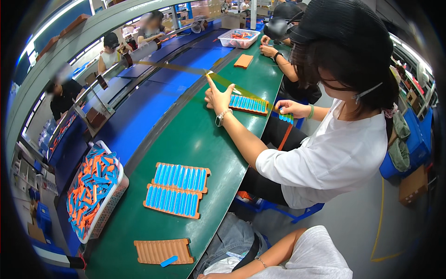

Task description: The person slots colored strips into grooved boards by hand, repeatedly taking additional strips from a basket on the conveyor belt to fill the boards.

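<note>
At the bottom edge, my right hand [214, 276] is mostly cut off. Its forearm comes from a grey sleeve and wears a thin bracelet; the fingers cannot be made out. My left hand is outside the picture. Near my right hand, on the green table [218, 158], lies a brown ribbed tray [158, 249]. One blue strip-shaped piece [169, 261] rests loose across its lower edge. Farther up the table, two brown trays lie edge to edge, their grooves filled with shiny blue pieces [180, 177].
A white basket [118, 190] heaped with blue and orange pieces stands at left. A co-worker's hand [218, 96] touches a stretched yellowish tape [179, 68] above another filled tray [248, 104]; their other hand holds several blue pieces [286, 116]. A blue conveyor [139, 109] runs alongside.
</note>
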The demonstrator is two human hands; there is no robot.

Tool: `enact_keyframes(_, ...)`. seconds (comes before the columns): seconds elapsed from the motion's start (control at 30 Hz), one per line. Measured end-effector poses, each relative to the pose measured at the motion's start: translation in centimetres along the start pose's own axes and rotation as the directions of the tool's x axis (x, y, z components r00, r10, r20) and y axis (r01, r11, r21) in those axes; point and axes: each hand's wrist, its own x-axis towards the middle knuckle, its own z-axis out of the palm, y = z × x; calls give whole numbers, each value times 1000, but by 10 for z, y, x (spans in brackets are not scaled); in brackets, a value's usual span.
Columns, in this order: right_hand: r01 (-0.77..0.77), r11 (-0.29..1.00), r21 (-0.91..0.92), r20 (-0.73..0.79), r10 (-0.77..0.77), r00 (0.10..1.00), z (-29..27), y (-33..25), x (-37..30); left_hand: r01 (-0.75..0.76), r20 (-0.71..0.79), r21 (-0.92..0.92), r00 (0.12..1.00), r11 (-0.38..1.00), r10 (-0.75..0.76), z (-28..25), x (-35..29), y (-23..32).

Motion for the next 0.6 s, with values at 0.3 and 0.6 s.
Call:
enact_keyframes(0.3, -58, 985, -164, -175, 29, 984, 352, 150, -178, 88, 43, -17, 995, 996, -87, 4, 2, -23)
enact_keyframes(0.6, -71, 971, -229, -309, -3, 951, 542, 102, -311, 121, -1, -2, 993, 993, -121, 28, 53, -15)
